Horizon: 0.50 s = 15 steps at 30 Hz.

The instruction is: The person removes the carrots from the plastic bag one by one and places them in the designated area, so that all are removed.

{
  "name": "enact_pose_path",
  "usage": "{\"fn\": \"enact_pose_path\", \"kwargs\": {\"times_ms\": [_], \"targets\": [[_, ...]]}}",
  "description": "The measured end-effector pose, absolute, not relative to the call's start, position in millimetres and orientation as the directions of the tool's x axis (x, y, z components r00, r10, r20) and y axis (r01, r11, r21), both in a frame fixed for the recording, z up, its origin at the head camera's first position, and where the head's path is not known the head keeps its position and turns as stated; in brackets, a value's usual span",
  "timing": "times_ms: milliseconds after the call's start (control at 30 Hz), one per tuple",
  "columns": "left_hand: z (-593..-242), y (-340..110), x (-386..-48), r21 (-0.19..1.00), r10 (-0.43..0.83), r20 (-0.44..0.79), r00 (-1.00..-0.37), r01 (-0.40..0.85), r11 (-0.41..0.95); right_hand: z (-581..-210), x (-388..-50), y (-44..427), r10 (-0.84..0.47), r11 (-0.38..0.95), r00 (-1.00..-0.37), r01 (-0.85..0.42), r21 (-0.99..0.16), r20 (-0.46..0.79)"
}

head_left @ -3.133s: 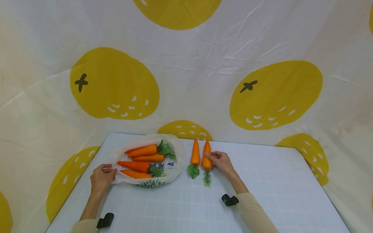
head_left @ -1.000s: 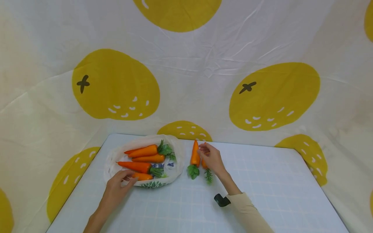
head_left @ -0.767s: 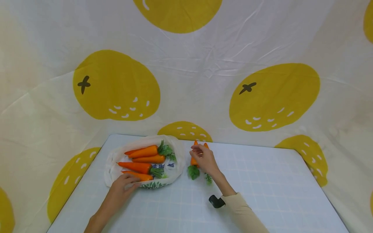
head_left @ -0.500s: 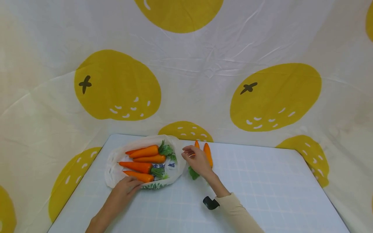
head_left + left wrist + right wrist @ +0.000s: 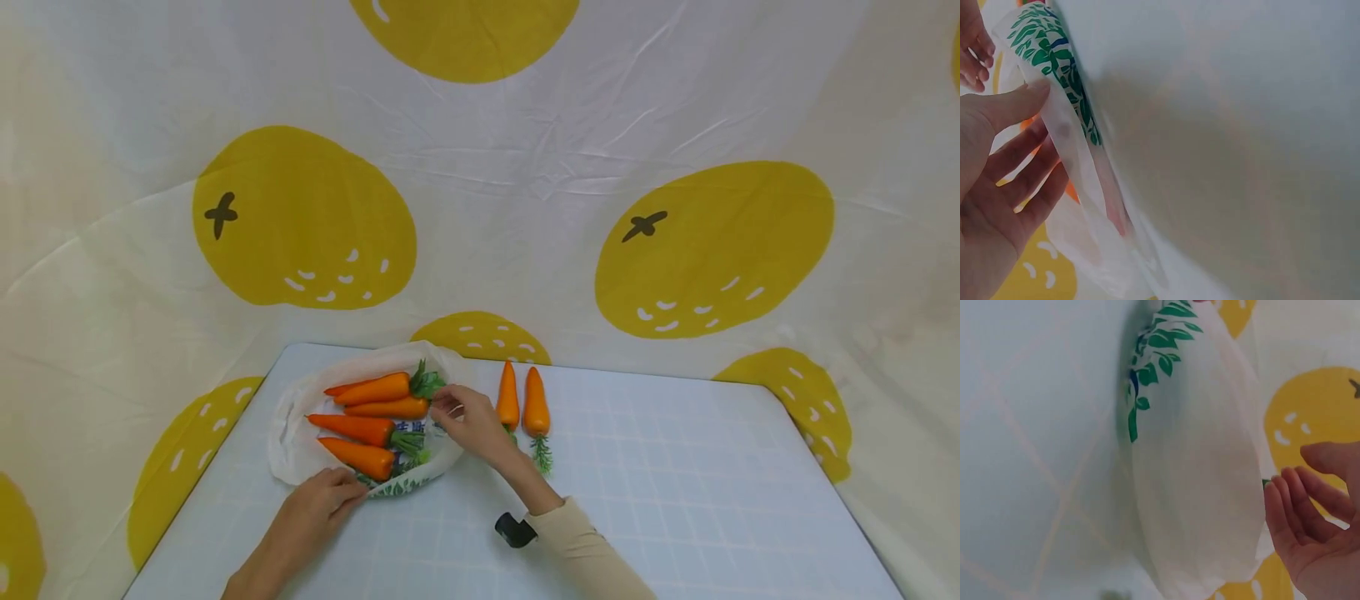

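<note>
In the head view, a white plastic bag (image 5: 288,446) lies with its mouth spread wide, several carrots with green tops inside, among them a front carrot (image 5: 358,457). My left hand (image 5: 318,502) pinches the bag's near rim; the left wrist view shows the thumb (image 5: 1019,105) outside the film and fingers inside. My right hand (image 5: 474,423) hovers over the bag's right side, fingers loosely bent by the leafy tops (image 5: 427,383). In the right wrist view, that hand (image 5: 1319,519) has thumb and fingers apart, nothing seen between them.
Two carrots lie side by side right of the bag: one carrot (image 5: 508,398) partly behind my right hand, and another carrot (image 5: 536,404) with feathery greens. The pale checked table (image 5: 675,483) ends at a fruit-print curtain (image 5: 495,225).
My right hand has left the rightmost table carrot and moved left over the bag. My left hand has shifted from the bag's left edge to its near rim, which now sits lower.
</note>
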<state>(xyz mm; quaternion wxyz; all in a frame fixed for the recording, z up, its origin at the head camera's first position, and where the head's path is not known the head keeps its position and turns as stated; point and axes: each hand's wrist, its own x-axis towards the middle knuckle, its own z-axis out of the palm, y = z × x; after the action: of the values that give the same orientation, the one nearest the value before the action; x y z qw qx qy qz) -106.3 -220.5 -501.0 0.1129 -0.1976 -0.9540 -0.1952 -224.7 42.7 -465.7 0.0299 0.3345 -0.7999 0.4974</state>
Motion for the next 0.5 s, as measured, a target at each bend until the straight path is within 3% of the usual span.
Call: {"fn": "enact_pose_path", "kwargs": {"times_ms": [267,500], "targets": [[-502,-218,-102,0.371,0.258,0.075,-0.963,0.267,0.889,-467,-215,14,-0.59,0.262,-0.74,-0.555,-0.79,0.324],[-509,-221,-101,0.459,0.181,0.134,-0.974,0.223,0.86,-475,-207,-7,-0.648,0.275,-0.694,-0.598,-0.753,0.314]]}}
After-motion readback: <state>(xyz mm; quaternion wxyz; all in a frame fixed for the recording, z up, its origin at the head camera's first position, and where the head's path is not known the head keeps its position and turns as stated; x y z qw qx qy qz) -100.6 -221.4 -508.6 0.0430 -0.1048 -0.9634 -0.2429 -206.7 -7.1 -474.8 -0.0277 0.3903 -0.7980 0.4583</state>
